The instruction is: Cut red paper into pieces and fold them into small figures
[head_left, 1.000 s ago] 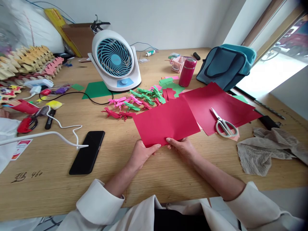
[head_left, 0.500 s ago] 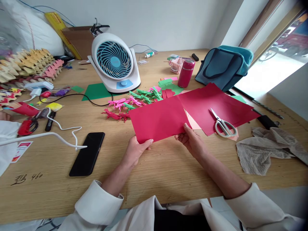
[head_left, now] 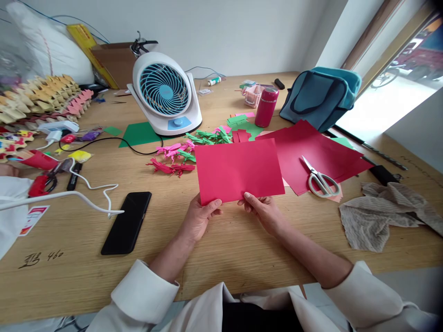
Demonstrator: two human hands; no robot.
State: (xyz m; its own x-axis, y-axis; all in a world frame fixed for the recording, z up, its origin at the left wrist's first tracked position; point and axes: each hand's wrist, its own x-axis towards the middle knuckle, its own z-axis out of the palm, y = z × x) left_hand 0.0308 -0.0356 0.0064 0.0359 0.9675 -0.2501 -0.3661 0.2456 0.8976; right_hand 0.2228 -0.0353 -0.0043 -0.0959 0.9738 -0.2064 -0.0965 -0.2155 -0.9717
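A rectangular red sheet of paper (head_left: 238, 168) is held up above the table, tilted toward me. My left hand (head_left: 199, 219) pinches its lower left corner, thumb in front and fingers behind. Near the middle of the bottom edge, my right hand (head_left: 265, 212) grips the same sheet between thumb and fingers. Larger red sheets (head_left: 321, 143) lie to the right, with white-handled scissors (head_left: 321, 182) on top of them. Behind the held sheet is a pile of green, pink and red cut paper pieces (head_left: 173, 152), partly covered by it.
A white and blue fan (head_left: 166, 92) stands at the back. A black phone (head_left: 126, 223) lies left of my hands, a white cable (head_left: 76, 196) over it. To the right are a red thermos (head_left: 266, 107), a blue bag (head_left: 318, 99) and a crumpled cloth (head_left: 387, 216).
The red sheet has turned nearly level and swung clear of the larger red sheets' corner. My right hand has slid left along its bottom edge, closer to my left hand.
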